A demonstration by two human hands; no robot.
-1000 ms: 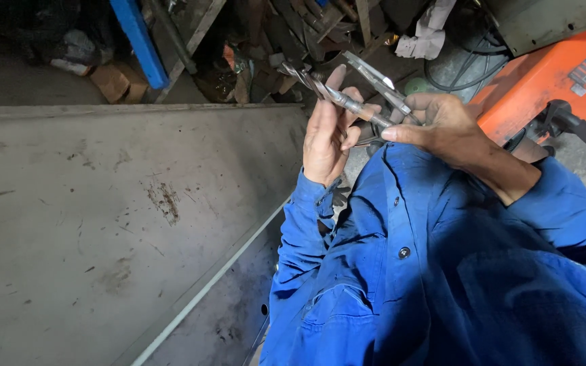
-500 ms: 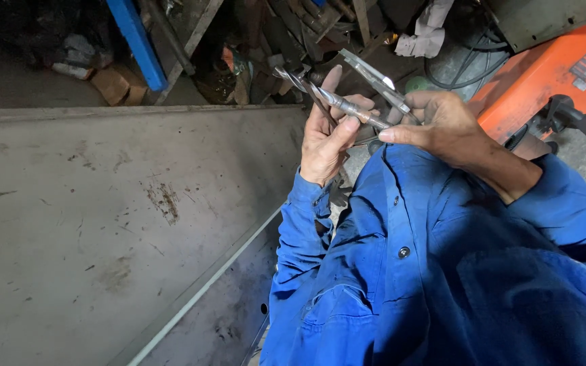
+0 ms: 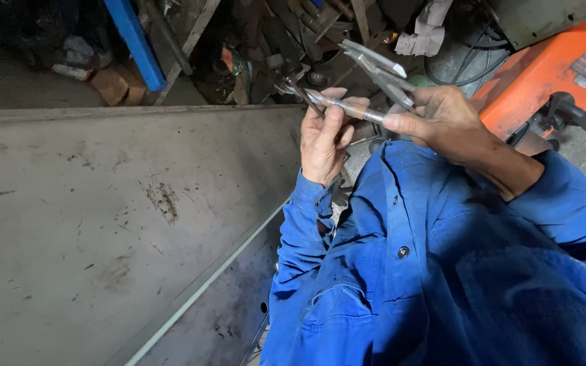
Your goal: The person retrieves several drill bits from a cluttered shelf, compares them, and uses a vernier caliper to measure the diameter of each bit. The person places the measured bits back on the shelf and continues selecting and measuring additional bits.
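Little change since half a second ago — both hands sit in about the same spot above the chest, the left thumb laid a bit flatter along the rod, the tool angle about the same. The left hand (image 3: 325, 139) is curled, thumb and fingers pinching the near-left end of a thin metal rod (image 3: 347, 106); the right hand (image 3: 442, 122) is closed around the handles of metal pliers (image 3: 378, 68), forefinger stretched out and pressing on the rod's other end. The rod runs between the two hands, held in the air well above the grey tabletop (image 3: 103, 224), which lies left and below. The pliers' handles stick up and to the left past the right knuckles; whether the nose is biting the rod is hidden by the fingers, cannot tell. Handling guess: the rod looks stiff, light, smooth bare steel, likely a bit slippery or oily — best taken by a firm pinch near an end, as the left does now. The pliers look heavier and rigid, taken by the handles. Blue work sleeves (image 3: 306, 224) and jacket fill the lower right. Beyond the hands: an orange machine (image 3: 551, 68) with a black lever at upper right, a blue bar (image 3: 130, 37) leaning at upper left, a pale rag (image 3: 425, 30), and a dark heap of scrap metal (image 3: 266, 47) along the top.
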